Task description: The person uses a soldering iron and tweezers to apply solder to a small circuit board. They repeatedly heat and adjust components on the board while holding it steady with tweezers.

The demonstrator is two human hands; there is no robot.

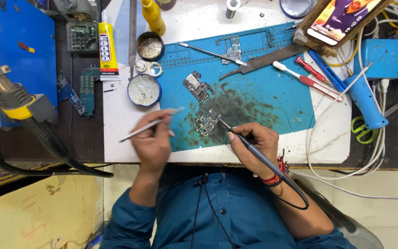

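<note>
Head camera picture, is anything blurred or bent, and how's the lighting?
Head view: even, bright light with soft shadows; the small green circuit board is sharp; the left hand with its thin metal tweezers shows slight motion blur; wide-angle distortion curves the edges.

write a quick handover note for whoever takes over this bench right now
Left hand: holds tweezers, tips just left of the small circuit board.
Right hand: grips the soldering iron, tip at the board's right edge.
Board lies on the blue mat, apart from a second board above it.
Done: cannot tell which joints are worked.
Left: iron is on the board; finish there.
</note>
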